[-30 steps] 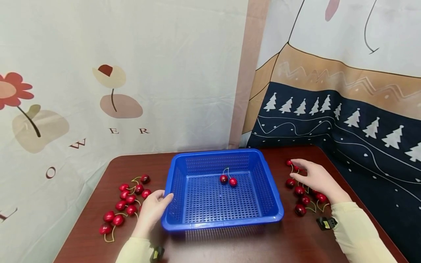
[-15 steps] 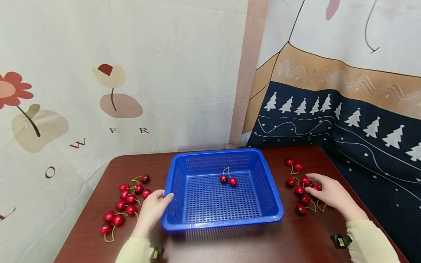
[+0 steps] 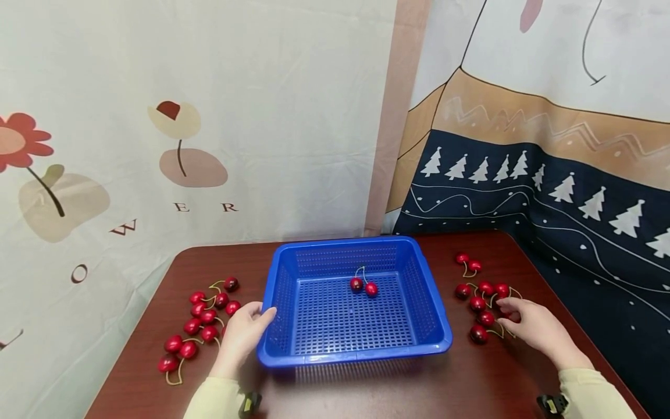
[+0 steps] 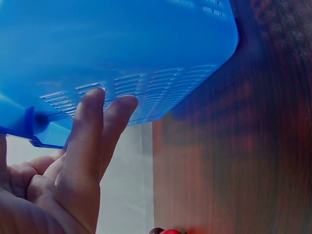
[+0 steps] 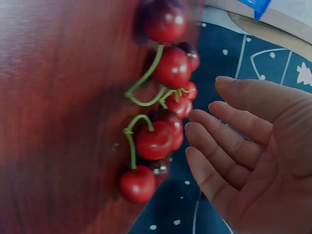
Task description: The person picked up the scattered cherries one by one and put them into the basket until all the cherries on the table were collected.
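A blue plastic basket (image 3: 350, 358) with perforated walls stands mid-table, a joined pair of cherries (image 3: 371, 289) on its floor. My left hand (image 3: 242, 337) holds the basket's left rim, thumb over the edge; the left wrist view shows two fingers (image 4: 85, 141) extended along the outer wall. On the right side, my right hand (image 3: 541, 329) hovers at the near end of a cluster of red and dark cherries (image 3: 477, 304) with green stems. In the right wrist view its fingers (image 5: 219, 139) are spread loosely beside the cherries (image 5: 155, 140), holding none.
Another group of stemmed cherries (image 3: 208, 317) lies left of the basket, beside the left hand. One pair (image 3: 474, 266) sits apart at the back right. The brown table (image 3: 361, 393) meets a printed cloth (image 3: 293, 174) behind and at right.
My right hand has drawn back from the far right cherry pair toward the near end of the cluster, uncovering several cherries. The left hand and basket have stayed put.
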The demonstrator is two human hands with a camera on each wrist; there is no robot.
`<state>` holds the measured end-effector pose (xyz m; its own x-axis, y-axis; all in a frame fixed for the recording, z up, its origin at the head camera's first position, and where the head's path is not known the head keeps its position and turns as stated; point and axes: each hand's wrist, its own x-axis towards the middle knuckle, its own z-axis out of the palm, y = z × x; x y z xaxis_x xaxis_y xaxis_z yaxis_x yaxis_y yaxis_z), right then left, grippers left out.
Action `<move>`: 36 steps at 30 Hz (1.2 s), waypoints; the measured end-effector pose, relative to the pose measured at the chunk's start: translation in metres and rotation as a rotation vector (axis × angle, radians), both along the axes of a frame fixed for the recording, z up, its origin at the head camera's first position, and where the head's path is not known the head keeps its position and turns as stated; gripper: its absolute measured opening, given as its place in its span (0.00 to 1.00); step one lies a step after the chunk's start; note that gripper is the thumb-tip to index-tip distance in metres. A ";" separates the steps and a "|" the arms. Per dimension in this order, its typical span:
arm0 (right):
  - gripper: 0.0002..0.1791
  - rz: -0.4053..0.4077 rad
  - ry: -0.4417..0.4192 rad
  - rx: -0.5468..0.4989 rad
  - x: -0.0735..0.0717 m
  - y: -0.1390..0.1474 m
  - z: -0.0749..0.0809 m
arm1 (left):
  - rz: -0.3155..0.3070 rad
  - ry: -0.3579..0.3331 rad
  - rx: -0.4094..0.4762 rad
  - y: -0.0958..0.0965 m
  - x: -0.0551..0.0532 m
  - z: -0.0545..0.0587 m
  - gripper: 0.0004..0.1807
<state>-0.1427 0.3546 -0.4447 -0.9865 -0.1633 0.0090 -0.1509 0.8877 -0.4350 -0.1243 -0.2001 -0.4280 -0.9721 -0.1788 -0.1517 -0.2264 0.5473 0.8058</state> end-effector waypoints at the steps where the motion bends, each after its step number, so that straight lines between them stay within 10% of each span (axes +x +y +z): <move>1: 0.19 -0.001 0.001 0.005 0.001 0.000 -0.002 | -0.001 0.000 0.001 0.000 0.000 0.000 0.20; 20: 0.10 0.020 0.066 0.124 0.000 -0.003 -0.029 | 0.003 -0.018 -0.004 0.000 0.000 0.001 0.21; 36: 0.06 -0.057 -0.088 0.145 -0.005 -0.007 -0.029 | 0.007 -0.012 -0.007 0.000 0.000 -0.001 0.20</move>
<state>-0.1478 0.3478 -0.4736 -0.9902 -0.1001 -0.0974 -0.0653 0.9482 -0.3110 -0.1241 -0.2004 -0.4287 -0.9689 -0.1872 -0.1621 -0.2402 0.5515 0.7988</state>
